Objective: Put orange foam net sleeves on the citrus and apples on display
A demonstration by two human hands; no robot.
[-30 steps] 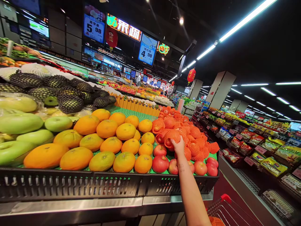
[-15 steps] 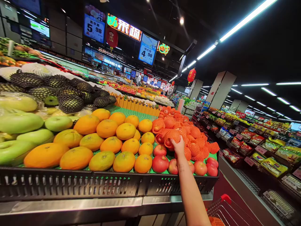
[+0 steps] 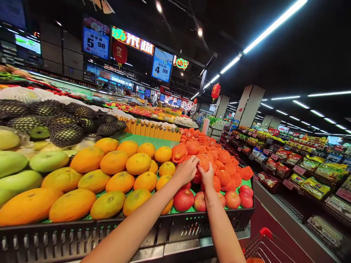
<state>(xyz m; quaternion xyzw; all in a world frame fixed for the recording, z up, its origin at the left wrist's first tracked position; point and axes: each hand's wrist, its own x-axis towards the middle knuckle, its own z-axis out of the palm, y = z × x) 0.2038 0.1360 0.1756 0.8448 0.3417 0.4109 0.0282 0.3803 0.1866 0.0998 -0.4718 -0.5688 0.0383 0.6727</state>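
Above the near rows of the bin, my right hand (image 3: 207,176) holds an apple wrapped in an orange foam net (image 3: 204,161). My left hand (image 3: 189,169) is closed at the left side of this wrapped apple, its fingers pinching the net; the fingertips are partly hidden. Bare red apples (image 3: 183,199) lie below and around my wrists. Behind my hands is a heap of netted apples (image 3: 222,155). Oranges (image 3: 120,182) sit in rows to the left of my left hand.
A black slatted bin wall (image 3: 189,227) runs along the front. Green apples (image 3: 49,160) and fruit in black nets (image 3: 67,133) lie at left. A red-cornered shopping cart (image 3: 264,237) stands at lower right, and shelves of packaged goods (image 3: 315,188) line the right side.
My left hand has come in from below and taken hold at the net. The right hand still holds the netted apple. The view has shifted slightly to the right.
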